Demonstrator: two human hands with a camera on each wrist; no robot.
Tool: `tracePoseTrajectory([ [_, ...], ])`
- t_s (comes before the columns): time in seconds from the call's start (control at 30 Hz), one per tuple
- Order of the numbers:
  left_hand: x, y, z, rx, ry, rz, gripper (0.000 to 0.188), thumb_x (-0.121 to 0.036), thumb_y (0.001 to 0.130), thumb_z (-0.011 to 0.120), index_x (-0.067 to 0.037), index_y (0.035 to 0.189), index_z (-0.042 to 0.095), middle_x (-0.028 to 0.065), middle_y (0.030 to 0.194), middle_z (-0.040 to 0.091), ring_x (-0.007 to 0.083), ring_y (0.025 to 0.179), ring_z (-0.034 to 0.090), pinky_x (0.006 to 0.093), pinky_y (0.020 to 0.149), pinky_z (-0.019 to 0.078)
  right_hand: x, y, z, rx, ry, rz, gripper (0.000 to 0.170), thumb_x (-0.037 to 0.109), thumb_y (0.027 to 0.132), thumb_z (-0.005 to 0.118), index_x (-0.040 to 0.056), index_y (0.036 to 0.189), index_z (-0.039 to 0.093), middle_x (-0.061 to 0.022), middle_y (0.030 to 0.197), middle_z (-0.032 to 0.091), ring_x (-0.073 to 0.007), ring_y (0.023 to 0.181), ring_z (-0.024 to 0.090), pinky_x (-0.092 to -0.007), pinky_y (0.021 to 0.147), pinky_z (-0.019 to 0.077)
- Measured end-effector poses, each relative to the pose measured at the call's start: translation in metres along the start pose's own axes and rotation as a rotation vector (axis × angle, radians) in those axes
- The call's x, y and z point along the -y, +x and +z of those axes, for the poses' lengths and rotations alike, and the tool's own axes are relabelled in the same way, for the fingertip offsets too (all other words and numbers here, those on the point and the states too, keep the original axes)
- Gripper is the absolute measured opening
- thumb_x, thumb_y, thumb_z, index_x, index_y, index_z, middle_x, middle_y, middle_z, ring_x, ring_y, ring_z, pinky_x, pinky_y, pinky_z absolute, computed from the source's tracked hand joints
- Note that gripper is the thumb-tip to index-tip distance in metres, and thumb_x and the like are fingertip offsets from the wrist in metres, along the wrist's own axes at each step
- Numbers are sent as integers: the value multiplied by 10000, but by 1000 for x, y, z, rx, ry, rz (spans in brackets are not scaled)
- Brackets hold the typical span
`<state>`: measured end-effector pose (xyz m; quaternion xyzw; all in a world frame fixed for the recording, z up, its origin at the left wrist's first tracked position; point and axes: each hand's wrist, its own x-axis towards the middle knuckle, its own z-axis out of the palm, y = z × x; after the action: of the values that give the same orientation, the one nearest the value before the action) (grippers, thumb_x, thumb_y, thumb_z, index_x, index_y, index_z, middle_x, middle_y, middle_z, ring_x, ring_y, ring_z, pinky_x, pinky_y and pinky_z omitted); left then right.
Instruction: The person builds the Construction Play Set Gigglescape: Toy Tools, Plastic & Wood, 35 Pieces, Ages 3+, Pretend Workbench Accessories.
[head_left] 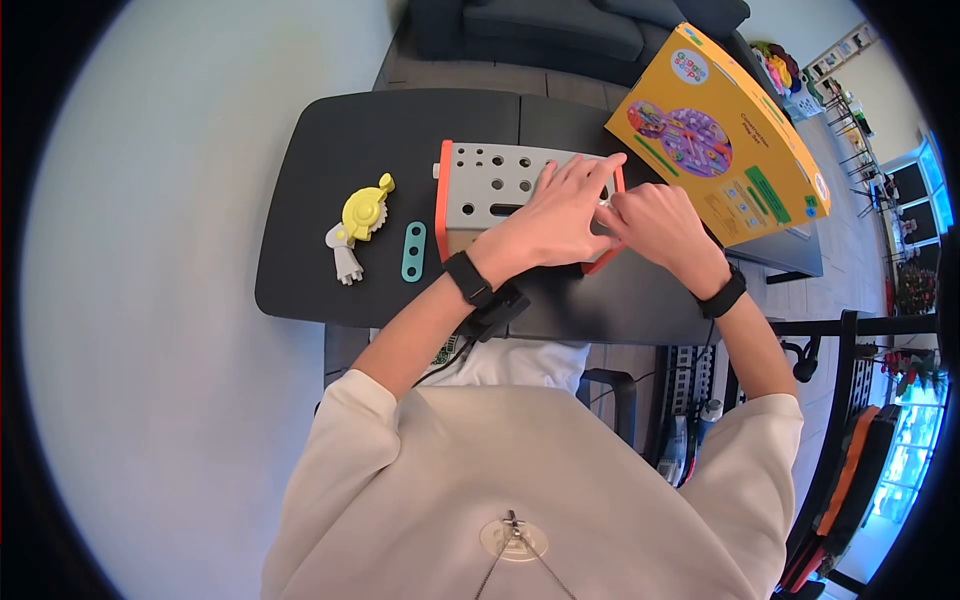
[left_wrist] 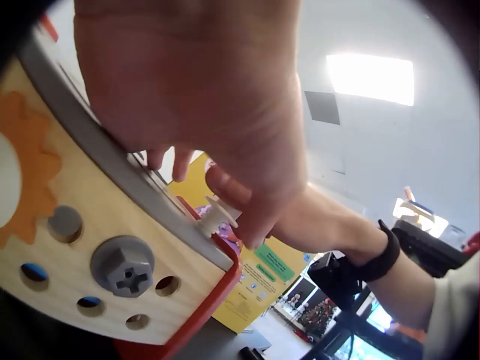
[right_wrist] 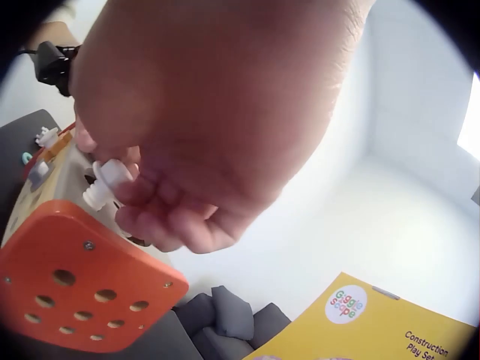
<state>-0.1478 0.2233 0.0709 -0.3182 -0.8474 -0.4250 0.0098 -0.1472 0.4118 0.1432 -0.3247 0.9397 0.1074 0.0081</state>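
Note:
A toy workbench with a grey perforated top [head_left: 480, 190] and orange-red end panels [right_wrist: 90, 277] stands on the dark table. The left hand [head_left: 550, 220] lies over the right part of its top with fingers spread. At the right end, the right hand [head_left: 660, 225] has curled fingers pinching a white ridged peg [right_wrist: 112, 180] at the top's edge; the same peg [left_wrist: 217, 216] shows in the left wrist view. A grey bolt head [left_wrist: 124, 266] sits in the wooden side panel, near an orange gear [left_wrist: 30, 165].
On the table [head_left: 300, 250], left of the workbench, lie a yellow toy saw piece [head_left: 363, 212] with a light grey part [head_left: 345, 258] and a teal strip with holes [head_left: 413, 252]. A large yellow box [head_left: 720, 140] stands at the right, with a sofa [head_left: 550, 30] behind.

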Motion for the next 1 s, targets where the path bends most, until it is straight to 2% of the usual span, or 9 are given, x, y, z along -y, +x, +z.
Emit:
tracePoseTrajectory([
  [0.07,-1,0,0,-19,105,12,1009,-365,865,866,-83,1650,299,229,1601,459,415,1502,422,582,1287,248,-1,0,-2,233,-103,64,315,375,1025,655,60,1007,653,-102,715,634,-329,726,701,-433,630,538],
  [0.27,25,3,-1,-84,203,68,891,-476,884,823,-68,1573,432,227,1530,526,405,1491,434,484,1234,368,-9,-14,-1,-311,268,-163,247,301,1024,665,63,1066,611,-128,768,657,-350,768,706,-465,680,540],
  [0.47,28,2,-9,21,111,153,875,-485,904,795,-73,1576,416,216,1545,531,437,1502,425,610,1277,265,-12,-8,4,-132,375,-111,220,276,1028,662,68,1076,606,-123,769,674,-352,754,707,-458,679,554],
  [0.57,17,-1,-9,45,217,86,896,-450,932,758,-76,1643,359,204,1619,492,445,1567,344,639,1303,164,-6,-2,10,-131,209,-32,215,286,1036,655,78,1077,626,-112,716,661,-354,698,699,-464,646,551],
  [0.63,14,-2,-1,-58,306,57,893,-479,957,724,-84,1659,339,223,1643,466,475,1586,298,647,1304,145,0,1,9,105,-112,5,223,302,1041,653,81,1070,645,-121,699,668,-356,665,698,-466,622,547],
  [0.73,22,1,3,-56,311,37,898,-507,962,712,-84,1659,337,233,1657,444,471,1598,275,640,1311,129,3,0,-5,178,-66,104,233,303,1042,653,85,1119,624,-126,720,674,-363,703,706,-468,650,556],
  [0.77,24,1,4,-55,310,36,898,-507,962,712,-84,1659,337,233,1657,444,471,1598,275,640,1311,129,1,-4,-5,179,-65,105,233,303,1042,653,85,1119,624,-126,720,674,-363,703,706,-468,650,556],
  [0.83,28,0,0,-10,296,85,902,-519,955,717,-70,1648,355,241,1671,423,468,1602,269,640,1312,128,-7,-15,-4,-190,314,-65,261,306,1041,648,87,1173,591,-129,738,681,-371,739,710,-466,674,561],
  [1.0,30,0,-9,92,288,83,851,-517,943,734,-46,1590,442,227,1666,435,466,1605,261,642,1312,123,-12,-12,3,-127,335,-106,292,316,1043,643,81,1199,568,-138,747,681,-376,773,719,-468,684,561],
])
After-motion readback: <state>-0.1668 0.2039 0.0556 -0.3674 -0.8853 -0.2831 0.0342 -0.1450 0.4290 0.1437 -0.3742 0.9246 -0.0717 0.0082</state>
